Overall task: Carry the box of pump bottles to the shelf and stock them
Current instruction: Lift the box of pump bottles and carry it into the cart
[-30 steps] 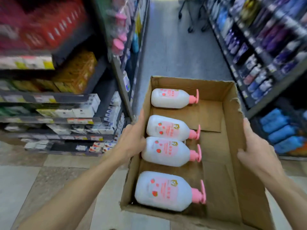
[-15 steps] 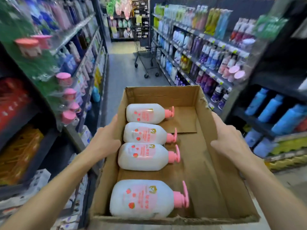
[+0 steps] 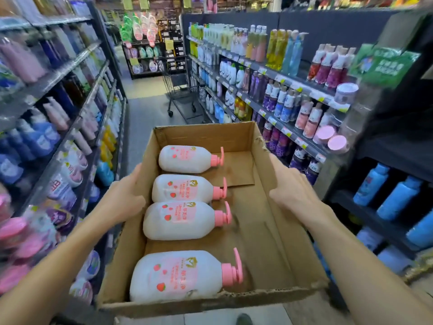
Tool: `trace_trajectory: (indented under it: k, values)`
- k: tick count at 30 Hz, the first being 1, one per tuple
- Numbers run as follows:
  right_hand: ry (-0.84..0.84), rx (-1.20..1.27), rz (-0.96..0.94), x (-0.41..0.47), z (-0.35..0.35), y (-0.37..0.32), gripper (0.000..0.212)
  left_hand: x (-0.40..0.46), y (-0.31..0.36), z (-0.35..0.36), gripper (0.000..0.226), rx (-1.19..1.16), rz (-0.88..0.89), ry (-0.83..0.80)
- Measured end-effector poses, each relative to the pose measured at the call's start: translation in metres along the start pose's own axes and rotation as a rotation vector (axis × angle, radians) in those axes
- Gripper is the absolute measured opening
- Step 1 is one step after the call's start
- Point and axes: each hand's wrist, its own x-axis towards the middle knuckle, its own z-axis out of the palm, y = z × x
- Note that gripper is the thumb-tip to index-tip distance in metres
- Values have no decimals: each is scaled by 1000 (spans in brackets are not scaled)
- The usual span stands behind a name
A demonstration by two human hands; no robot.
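I hold an open, shallow cardboard box (image 3: 269, 242) level in front of me, in a shop aisle. My left hand (image 3: 126, 198) grips its left wall and my right hand (image 3: 290, 191) grips its right wall. Several white pump bottles with pink pumps lie on their sides along the box's left half, pumps pointing right: the nearest bottle (image 3: 175, 275), two middle bottles (image 3: 180, 220) (image 3: 182, 188) touching each other, and the farthest bottle (image 3: 185, 159). The right half of the box floor is bare cardboard.
Stocked shelves of bottles line the left side (image 3: 58, 113) and the right side (image 3: 281, 90) of the aisle. A shopping trolley (image 3: 180, 90) stands in the aisle ahead, near the right shelves. Blue bottles (image 3: 396, 200) fill a lower shelf at my right. My shoe tip (image 3: 243, 319) shows below the box.
The view has swung from the floor and left-hand shelves up to face down the aisle. Both hands have kept their grip on the box, and the bottles have hardly shifted.
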Motion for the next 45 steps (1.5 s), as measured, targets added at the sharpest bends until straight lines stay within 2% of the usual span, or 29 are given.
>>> trace_trajectory:
  k: [4, 13, 18, 24, 33, 37, 41, 45]
  values:
    - [25, 36, -42, 114, 8, 18, 88, 103, 8, 13, 80, -23, 8, 30]
    - [93, 94, -117, 357, 15, 22, 93, 330, 21, 18, 88, 45, -96, 95]
    - [90, 77, -164, 507, 44, 14, 93, 468, -2, 29, 87, 98, -133, 137]
    - [73, 84, -154, 689, 94, -5, 96, 642, -45, 44, 88, 43, -146, 131]
    - [106, 32, -179, 943, 124, -35, 96, 899, -77, 55, 89, 35, -134, 146]
    - [115, 34, -210, 1059, 154, -39, 105, 1012, -100, 78, 90, -4, -176, 120]
    - [77, 47, -230, 1182, 190, -38, 93, 1124, -123, 105, 91, -40, -206, 103]
    - [24, 71, -246, 1298, 220, -47, 95, 1234, -143, 122, 92, -86, -227, 112]
